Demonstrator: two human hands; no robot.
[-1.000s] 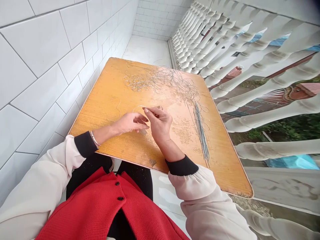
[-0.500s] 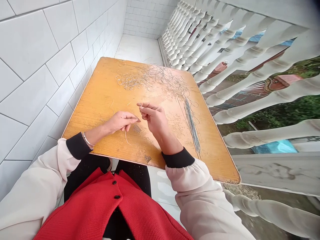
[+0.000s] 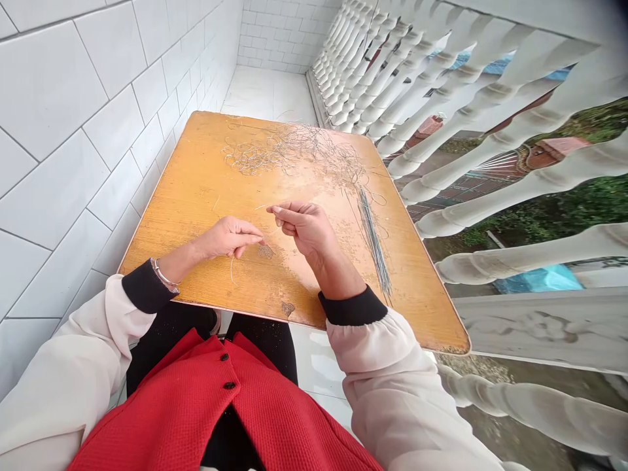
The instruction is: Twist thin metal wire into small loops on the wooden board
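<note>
Over the near part of a wooden table (image 3: 186, 196), my left hand (image 3: 226, 237) pinches a thin wire (image 3: 232, 269) between thumb and fingers. A loose, curved end of it hangs below that hand. My right hand (image 3: 308, 227), just to the right and slightly farther out, is closed in a pinch as well, and a short pale wire end (image 3: 260, 207) sticks out left of its fingertips. A faint strand shows between the hands; whether it is all one wire I cannot tell. Beyond them lies a tangle of bent wire loops (image 3: 255, 157).
A bundle of straight wires (image 3: 373, 242) lies on the table's right side. White wall tiles (image 3: 69, 170) run along the left, and a white balustrade (image 3: 471, 183) borders the right. Worn patches (image 3: 288, 308) mark the tabletop near its front edge.
My hands have moved slightly apart, the left one a little to the left. The hanging wire end has shifted left with it. Both hands stay pinched.
</note>
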